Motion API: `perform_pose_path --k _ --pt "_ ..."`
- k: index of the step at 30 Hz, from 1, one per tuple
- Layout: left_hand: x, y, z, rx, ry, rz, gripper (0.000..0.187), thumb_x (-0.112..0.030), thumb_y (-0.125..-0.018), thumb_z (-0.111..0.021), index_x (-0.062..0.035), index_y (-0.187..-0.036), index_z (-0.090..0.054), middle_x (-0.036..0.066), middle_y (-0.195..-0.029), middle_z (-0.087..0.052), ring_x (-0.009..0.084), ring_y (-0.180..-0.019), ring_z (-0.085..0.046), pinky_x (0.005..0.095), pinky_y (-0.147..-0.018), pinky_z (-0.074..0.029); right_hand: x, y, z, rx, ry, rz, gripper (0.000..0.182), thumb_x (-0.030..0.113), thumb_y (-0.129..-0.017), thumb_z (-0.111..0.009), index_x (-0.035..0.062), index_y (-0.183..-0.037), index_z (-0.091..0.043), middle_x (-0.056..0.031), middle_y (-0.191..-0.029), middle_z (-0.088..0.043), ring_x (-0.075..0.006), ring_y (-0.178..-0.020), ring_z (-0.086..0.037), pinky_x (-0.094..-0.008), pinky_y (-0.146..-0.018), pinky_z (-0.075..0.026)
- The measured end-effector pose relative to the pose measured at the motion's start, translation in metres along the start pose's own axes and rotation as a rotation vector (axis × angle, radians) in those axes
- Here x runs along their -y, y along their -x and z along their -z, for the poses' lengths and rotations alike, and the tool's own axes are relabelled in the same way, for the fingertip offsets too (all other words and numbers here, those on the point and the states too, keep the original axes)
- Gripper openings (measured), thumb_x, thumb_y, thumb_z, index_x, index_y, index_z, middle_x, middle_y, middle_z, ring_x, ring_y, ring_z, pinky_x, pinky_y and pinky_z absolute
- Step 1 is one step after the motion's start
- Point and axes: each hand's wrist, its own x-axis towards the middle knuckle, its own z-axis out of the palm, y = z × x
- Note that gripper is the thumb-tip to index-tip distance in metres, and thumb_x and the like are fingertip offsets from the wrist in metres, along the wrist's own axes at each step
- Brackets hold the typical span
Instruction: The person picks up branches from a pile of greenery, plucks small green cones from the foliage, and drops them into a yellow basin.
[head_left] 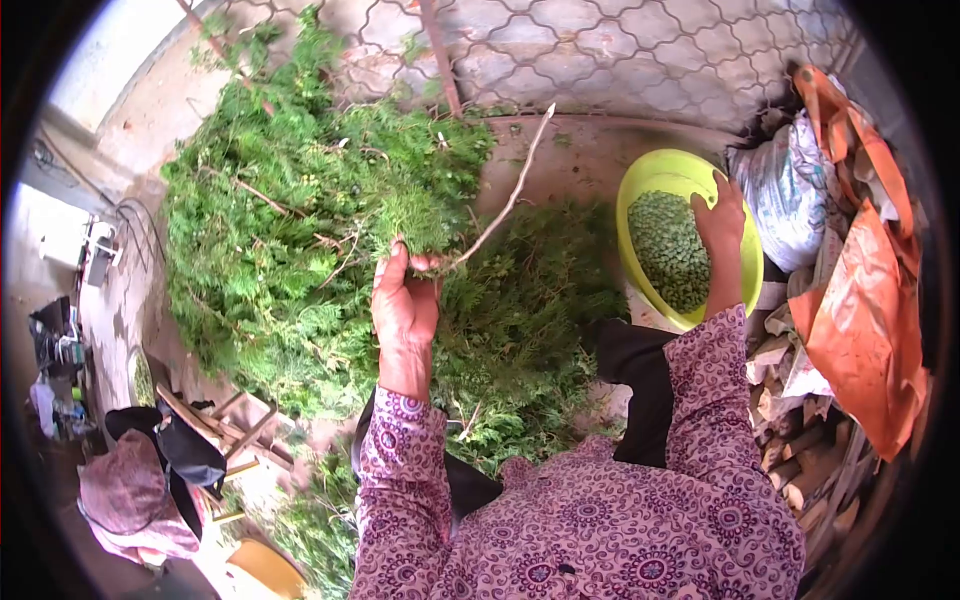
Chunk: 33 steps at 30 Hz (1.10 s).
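A leafy green branch [412, 222] with a bare pale stem is in my left hand [405, 300], its fingers wrapped round it in front of the heap of cut greenery. The bare stem rises to the right of that hand. At the right, my right hand [722, 215] is over the yellow-green basin [652, 168], inside its right edge. Small green cones or pods [668, 245] fill much of the basin. The fingers of my right hand are bent, and what they hold, if anything, is hidden.
A large heap of green branches [270, 240] spreads before me. Behind it stands a wire mesh fence [600, 50]. White sacks [785, 190], an orange sheet [868, 320] and split wood [808, 470] lie right. Another person [135, 495] is at the lower left near a wooden stool [235, 430].
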Motion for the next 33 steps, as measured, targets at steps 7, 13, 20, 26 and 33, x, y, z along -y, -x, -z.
perform_pose_path --k 7,13,20,26,33 --pt "0.0 0.0 -0.008 -0.04 0.028 0.038 0.009 -0.022 -0.085 -0.056 -0.0152 -0.089 -0.052 0.0 -0.068 -0.053 0.0186 -0.076 -0.053 0.0455 -0.088 -0.032 0.122 0.05 0.036 0.975 -0.806 0.24 0.04 0.021 -0.073 -0.064 -0.0007 -0.106 -0.056 -0.0126 -0.096 -0.061 -0.019 -0.084 -0.059 -0.0293 -0.074 -0.047" --pt "0.003 0.0 -0.006 0.054 0.109 0.073 0.012 -0.021 -0.085 -0.055 -0.011 -0.084 -0.049 0.002 -0.068 -0.051 0.0199 -0.074 -0.053 0.0437 -0.077 -0.042 0.184 0.095 0.03 1.099 -1.093 0.307 0.058 0.01 -0.071 -0.069 -0.0025 -0.121 -0.043 -0.0184 -0.112 -0.053 -0.0131 -0.082 -0.059 -0.0236 -0.068 -0.049" --pt "0.01 0.01 -0.01 0.111 0.094 0.187 0.009 -0.019 -0.083 -0.058 -0.0113 -0.083 -0.053 0.002 -0.069 -0.054 0.0203 -0.074 -0.054 0.0362 -0.073 -0.043 0.196 0.102 0.015 1.257 -1.242 0.42 0.05 0.035 -0.082 -0.058 -0.0026 -0.114 -0.047 -0.0155 -0.096 -0.06 -0.0184 -0.087 -0.059 -0.0281 -0.067 -0.049" --pt "0.006 0.019 -0.023 0.212 -0.04 0.143 0.011 -0.016 -0.083 -0.059 -0.0102 -0.092 -0.058 0.005 -0.087 -0.062 0.0208 -0.083 -0.058 0.0365 -0.077 -0.046 0.195 0.089 0.019 1.275 -1.265 0.253 0.039 0.032 -0.09 -0.045 -0.005 -0.103 -0.049 -0.0093 -0.086 -0.059 -0.0121 -0.069 -0.06 -0.0235 -0.06 -0.047" --pt "0.018 0.027 -0.001 0.372 -0.769 0.134 0.05 -0.019 -0.075 -0.068 -0.0067 -0.119 -0.049 0.007 -0.116 -0.052 0.0165 -0.091 -0.056 0.0299 -0.077 -0.047 0.167 0.058 0.028 1.158 -1.458 -0.06 0.042 0.039 -0.09 -0.041 -0.001 -0.1 -0.049 -0.0154 -0.082 -0.062 -0.0154 -0.06 -0.06 -0.0232 -0.055 -0.047"
